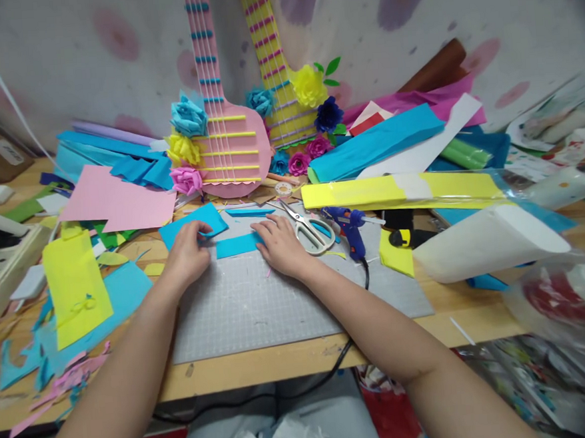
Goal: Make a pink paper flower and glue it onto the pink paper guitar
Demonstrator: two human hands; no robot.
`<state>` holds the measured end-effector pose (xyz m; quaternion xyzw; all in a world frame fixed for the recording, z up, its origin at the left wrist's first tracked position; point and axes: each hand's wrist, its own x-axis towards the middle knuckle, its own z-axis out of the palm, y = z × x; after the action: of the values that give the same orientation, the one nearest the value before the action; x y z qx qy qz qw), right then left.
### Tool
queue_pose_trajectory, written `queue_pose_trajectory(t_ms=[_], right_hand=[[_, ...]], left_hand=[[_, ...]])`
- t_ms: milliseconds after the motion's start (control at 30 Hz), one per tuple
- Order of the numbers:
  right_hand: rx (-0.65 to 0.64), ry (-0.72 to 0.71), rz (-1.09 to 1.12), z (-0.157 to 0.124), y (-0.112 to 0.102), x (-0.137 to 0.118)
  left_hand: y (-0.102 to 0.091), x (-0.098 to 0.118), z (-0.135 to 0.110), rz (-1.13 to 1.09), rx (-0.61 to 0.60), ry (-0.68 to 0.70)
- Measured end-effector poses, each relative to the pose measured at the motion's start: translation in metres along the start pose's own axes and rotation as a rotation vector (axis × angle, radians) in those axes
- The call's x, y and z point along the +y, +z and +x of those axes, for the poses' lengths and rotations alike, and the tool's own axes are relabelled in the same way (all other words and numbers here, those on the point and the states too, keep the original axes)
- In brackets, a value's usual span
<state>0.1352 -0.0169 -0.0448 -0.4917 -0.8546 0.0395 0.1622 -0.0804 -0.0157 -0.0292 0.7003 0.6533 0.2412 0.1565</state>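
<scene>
My left hand has its fingers curled at the lower edge of a blue paper piece, gripping it just above the grey cutting mat. To the right, a blue paper strip lies flat on the mat. My right hand rests on that strip's right end with its fingers spread. Beside this hand are scissors with pale handles, their blades pointing away from me. A thin folded blue strip lies behind the two pieces.
A blue glue gun stands right of the scissors, its cord crossing the mat. Pink and yellow paper guitars with flowers lean on the wall. Paper rolls crowd the right; yellow paper and scraps cover the left.
</scene>
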Motion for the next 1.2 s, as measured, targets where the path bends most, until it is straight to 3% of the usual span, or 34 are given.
queue_pose_trajectory(t_ms=[167,333,467,700,1000,1200], right_hand=[[0.023,-0.023,-0.004,0.001,0.002,0.002],[0.057,-0.031,0.021,0.002,-0.002,0.002],[0.068,-0.022,0.038,0.003,-0.005,0.002],[0.082,-0.008,0.059,0.005,-0.011,0.004],[0.209,-0.091,0.081,0.003,-0.013,0.001],[0.142,-0.042,0.073,0.002,-0.012,0.002]], left_hand=[[0.012,0.01,-0.002,0.05,-0.084,0.147],[0.018,0.009,0.0,0.05,-0.074,0.118],[0.02,0.014,0.0,0.003,-0.051,0.173],[0.017,0.027,-0.004,-0.143,-0.128,0.118],[0.023,0.032,-0.004,-0.239,0.033,0.021],[0.023,0.033,-0.005,-0.269,0.106,0.048]])
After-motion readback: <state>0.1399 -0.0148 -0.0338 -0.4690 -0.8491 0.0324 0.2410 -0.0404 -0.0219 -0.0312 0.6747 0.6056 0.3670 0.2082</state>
